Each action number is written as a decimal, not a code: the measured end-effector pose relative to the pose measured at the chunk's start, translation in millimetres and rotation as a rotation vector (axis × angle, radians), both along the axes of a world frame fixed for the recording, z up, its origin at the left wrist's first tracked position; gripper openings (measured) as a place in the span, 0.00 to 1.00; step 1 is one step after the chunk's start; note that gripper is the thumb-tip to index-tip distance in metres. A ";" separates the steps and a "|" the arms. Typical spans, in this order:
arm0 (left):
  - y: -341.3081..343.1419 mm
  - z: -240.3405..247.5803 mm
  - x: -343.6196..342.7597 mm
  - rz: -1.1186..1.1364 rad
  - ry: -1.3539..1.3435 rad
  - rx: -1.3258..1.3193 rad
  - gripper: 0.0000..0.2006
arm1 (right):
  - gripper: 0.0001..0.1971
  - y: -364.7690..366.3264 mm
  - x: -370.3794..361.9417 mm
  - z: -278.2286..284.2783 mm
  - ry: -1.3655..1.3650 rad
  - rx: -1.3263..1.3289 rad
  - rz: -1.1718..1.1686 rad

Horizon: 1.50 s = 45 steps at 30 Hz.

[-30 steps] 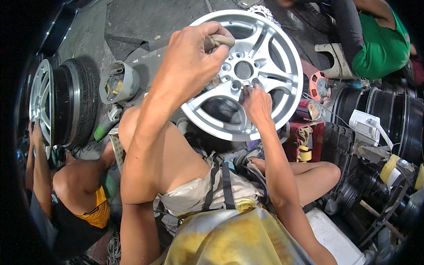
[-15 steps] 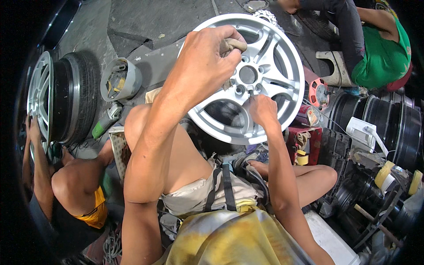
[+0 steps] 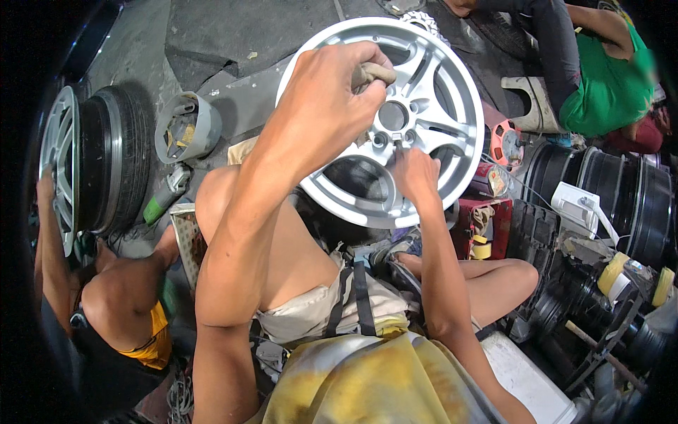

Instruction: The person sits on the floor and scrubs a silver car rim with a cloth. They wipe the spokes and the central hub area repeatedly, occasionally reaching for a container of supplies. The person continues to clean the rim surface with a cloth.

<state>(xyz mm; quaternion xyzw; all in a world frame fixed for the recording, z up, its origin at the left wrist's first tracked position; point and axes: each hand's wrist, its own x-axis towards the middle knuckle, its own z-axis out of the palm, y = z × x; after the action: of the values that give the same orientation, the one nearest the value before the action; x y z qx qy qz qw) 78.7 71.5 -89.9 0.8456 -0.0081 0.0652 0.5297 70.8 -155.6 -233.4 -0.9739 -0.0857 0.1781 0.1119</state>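
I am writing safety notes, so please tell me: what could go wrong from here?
The right hand, close to the silver wheel, might get scraped. The left hand could drop its tan wad through the wheel. The green-and-grey tool, lying near a co-worker's foot, might get kicked.

The left hand (image 3: 337,90) and its forearm cover the left part of the silver wheel (image 3: 431,112) and some of the beige wad (image 3: 375,74) in its grip, the right hand (image 3: 417,174) blurs, leaving what its fingers touch unclear, and the lower edge crops the yellow-stained shirt (image 3: 378,381).
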 end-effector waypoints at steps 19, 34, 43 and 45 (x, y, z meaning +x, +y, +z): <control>-15.5 -1.6 5.1 -0.055 0.047 0.013 0.10 | 0.09 -5.5 -8.2 -7.6 -0.004 0.040 -0.082; -4.6 3.3 0.2 -0.022 0.026 -0.033 0.10 | 0.13 -52.6 -14.6 52.8 -0.076 0.338 -0.129; 2.2 1.6 -0.2 -0.005 -0.022 -0.040 0.11 | 0.11 -63.0 35.1 23.4 -0.291 0.077 0.853; 4.1 -4.1 2.1 0.008 -0.085 -0.038 0.11 | 0.09 -45.3 51.9 27.0 -0.233 -0.187 1.040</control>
<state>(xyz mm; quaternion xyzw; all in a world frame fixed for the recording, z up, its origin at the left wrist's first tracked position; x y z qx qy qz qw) 80.9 75.7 -94.0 0.8319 -0.0262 0.1034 0.5445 122.7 -200.8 -206.4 -0.8220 -0.5522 0.1075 -0.0883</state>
